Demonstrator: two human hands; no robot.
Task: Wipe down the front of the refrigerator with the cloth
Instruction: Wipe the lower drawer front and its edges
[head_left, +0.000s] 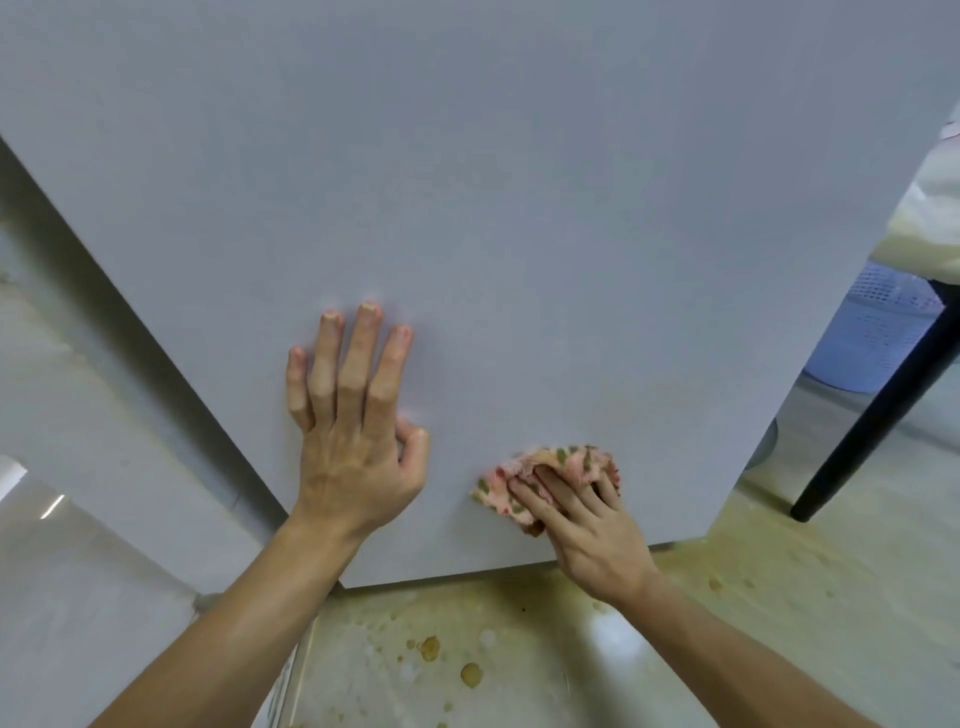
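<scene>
Refrigerator front (519, 208) has cloth (566, 460) pressed low; black leg (872, 410), basket (862, 332) stand right.

A stained pale floor (519, 649) holds a black table leg (872, 415) near a perforated blue basket (862, 338).

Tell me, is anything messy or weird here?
Yes. The floor below the refrigerator has yellowish-brown stains and round brown drops, like something spilled. The refrigerator front itself looks plain and unmarked where the right hand holds the cloth against it.
</scene>
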